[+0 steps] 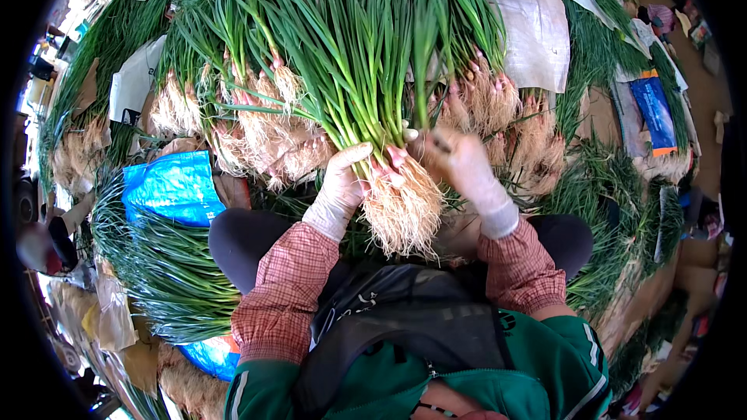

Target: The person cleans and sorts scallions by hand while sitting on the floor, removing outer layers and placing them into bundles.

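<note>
A thick bunch of spring onions (pixel 366 70) stands upright before me, its green leaves pointing away and its pale, stringy roots (pixel 403 210) hanging toward my lap. My left hand (pixel 348 175), in a thin whitish glove, is closed round the bunch from the left, just above the roots, with the thumb across the stems. On the right side of the bunch my right hand (pixel 463 163), gloved too, has its fingers curled in and smeared by motion. A dark spot shows at its fingers, and blurred green stalks rise beside them. What it grips cannot be made out.
More rooted spring onions (pixel 257 124) lie in rows beyond my hands, with another group (pixel 486 97) at the right. A whitish sheet (pixel 529 27) covers part of the far heap. Blue plastic (pixel 175 187) and a leafy pile (pixel 175 276) are by my left knee; greens (pixel 595 218) flank the right.
</note>
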The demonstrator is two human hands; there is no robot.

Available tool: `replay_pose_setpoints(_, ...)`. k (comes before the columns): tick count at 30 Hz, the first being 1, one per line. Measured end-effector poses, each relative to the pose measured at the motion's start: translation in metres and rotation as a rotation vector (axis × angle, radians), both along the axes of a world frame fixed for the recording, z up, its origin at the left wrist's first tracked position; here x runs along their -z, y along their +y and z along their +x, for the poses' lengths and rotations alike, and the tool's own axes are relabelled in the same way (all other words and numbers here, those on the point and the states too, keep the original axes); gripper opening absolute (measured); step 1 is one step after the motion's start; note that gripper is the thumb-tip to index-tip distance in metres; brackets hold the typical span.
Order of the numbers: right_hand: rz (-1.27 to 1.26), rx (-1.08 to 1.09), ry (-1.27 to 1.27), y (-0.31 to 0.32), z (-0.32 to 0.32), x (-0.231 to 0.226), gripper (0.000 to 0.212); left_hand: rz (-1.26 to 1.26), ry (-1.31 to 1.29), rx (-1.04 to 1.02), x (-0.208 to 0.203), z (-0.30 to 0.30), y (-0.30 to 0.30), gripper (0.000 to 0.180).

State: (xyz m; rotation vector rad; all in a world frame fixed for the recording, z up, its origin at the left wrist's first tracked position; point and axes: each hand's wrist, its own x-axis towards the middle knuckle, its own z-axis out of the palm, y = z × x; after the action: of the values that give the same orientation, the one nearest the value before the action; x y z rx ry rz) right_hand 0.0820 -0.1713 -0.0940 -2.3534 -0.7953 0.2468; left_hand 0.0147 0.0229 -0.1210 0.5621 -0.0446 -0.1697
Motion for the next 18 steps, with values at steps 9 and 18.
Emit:
replay_pose_setpoints(9, 0.353, 0.067, -0.027, 0.032, -0.002, 0.061, 0.054, -0.066, 0.210, -0.189, 0.012, -0.010, -0.007, 0.058)
replay_pose_setpoints(18, 1.702, 0.202, 1.372, 0.032, 0.038, 0.090, 0.024, -0.312, 0.143, -0.062, -0.014, -0.013, -0.026, 0.053)
